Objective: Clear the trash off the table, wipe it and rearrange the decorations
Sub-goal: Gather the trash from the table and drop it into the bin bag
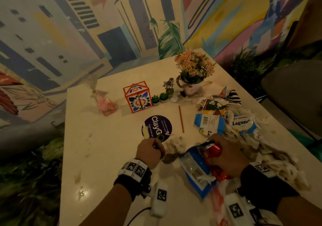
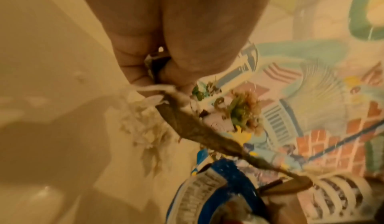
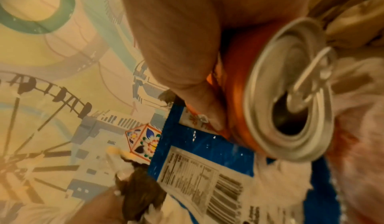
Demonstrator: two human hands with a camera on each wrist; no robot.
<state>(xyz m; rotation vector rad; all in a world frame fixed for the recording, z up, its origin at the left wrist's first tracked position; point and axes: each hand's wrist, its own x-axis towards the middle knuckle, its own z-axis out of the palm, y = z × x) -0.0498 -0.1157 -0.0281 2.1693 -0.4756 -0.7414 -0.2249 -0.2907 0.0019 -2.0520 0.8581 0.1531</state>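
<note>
My left hand (image 1: 151, 150) hovers over the cream table (image 1: 104, 164) by a purple round sign (image 1: 156, 128). In the left wrist view its fingertips (image 2: 143, 78) pinch the stem of a brown dry leaf (image 2: 197, 129) and some white paper shreds (image 2: 143, 122). My right hand (image 1: 226, 154) grips a red drink can (image 1: 213, 151) together with a blue snack wrapper (image 1: 195, 171). The right wrist view shows the can's open silver top (image 3: 288, 96) and the wrapper's barcode panel (image 3: 207, 178). More blue wrappers (image 1: 209, 123) and a red straw (image 1: 181, 119) lie farther back.
A flower pot (image 1: 191, 79), floral box (image 1: 137, 98), small cacti (image 1: 160, 98), zebra figurine (image 1: 169, 83) and pink gift bag (image 1: 106, 103) stand at the back. Shredded white paper (image 1: 261, 152) covers the table's right side. Wet spots (image 1: 78, 178) mark the left. Painted walls close in behind.
</note>
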